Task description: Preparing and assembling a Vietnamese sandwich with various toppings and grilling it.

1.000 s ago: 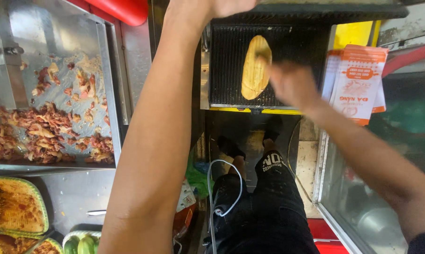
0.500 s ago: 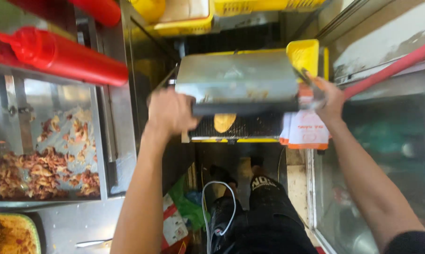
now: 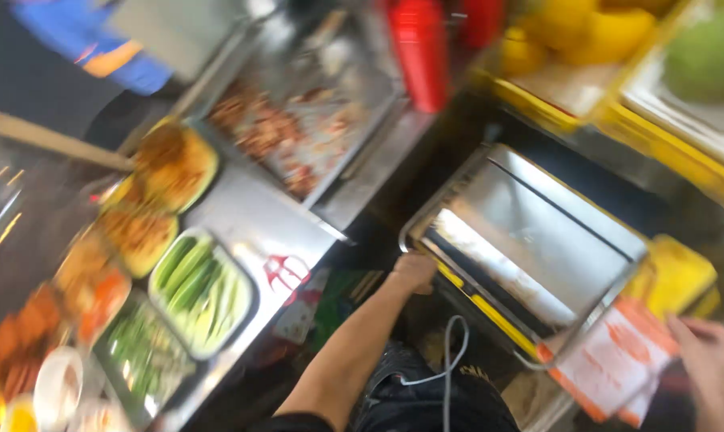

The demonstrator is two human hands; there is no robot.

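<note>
The shiny steel press grill with its flat lid shut (image 3: 530, 240) sat low at the right of the stall, tilted in the blurred view, its near corner under the left hand (image 3: 415, 272). That hand rested closed against the grill's front edge; whether the fingers actually gripped the rim could not be told through the blur. At the lower right the right hand (image 3: 710, 360) touched the edge of white and orange paper sleeves (image 3: 614, 364) hanging just beside the grill's right corner, fingers bent loosely, with no clear hold visible. A thin white cable (image 3: 450, 368) looped over the person's dark trousers between the two arms.

On the steel table (image 3: 258, 240) to the left lay a metal tray of green cucumber strips (image 3: 202, 288), and next to it small trays of orange and brown fillings (image 3: 142, 232). Farther back stood a large steel pan of browned meat pieces (image 3: 290, 128). Beyond it rose a red squeeze bottle (image 3: 418, 52), and yellow crates of fruit (image 3: 586, 48) at the far right.
</note>
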